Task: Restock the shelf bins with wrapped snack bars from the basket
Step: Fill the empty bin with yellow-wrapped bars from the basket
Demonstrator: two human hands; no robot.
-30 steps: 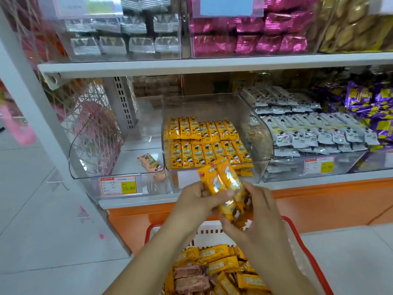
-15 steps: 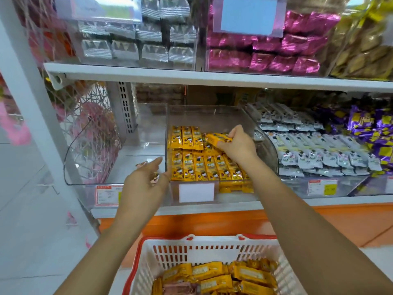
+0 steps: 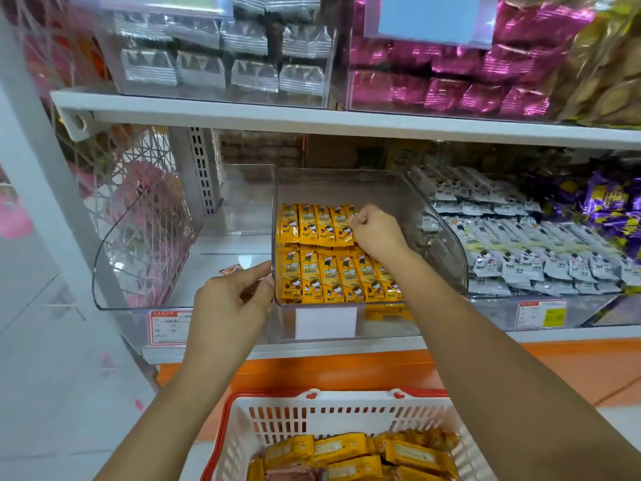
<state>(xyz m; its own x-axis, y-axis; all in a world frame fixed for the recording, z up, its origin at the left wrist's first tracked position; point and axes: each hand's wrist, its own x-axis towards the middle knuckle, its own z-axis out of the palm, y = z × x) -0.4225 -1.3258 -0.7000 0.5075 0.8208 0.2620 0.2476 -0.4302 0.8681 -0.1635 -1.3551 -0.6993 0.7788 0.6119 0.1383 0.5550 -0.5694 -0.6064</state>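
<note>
Yellow wrapped snack bars (image 3: 312, 276) are laid in two rows in the clear plastic shelf bin (image 3: 347, 189). The right hand (image 3: 376, 230) is curled on the back row, though whether a bar is pinched cannot be told. The bin's left wall is touched by the loose-fingered left hand (image 3: 232, 300).

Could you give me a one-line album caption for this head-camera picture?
Right hand reaches among yellow snack bars in a clear shelf bin; left hand touches its side, basket below.
</note>
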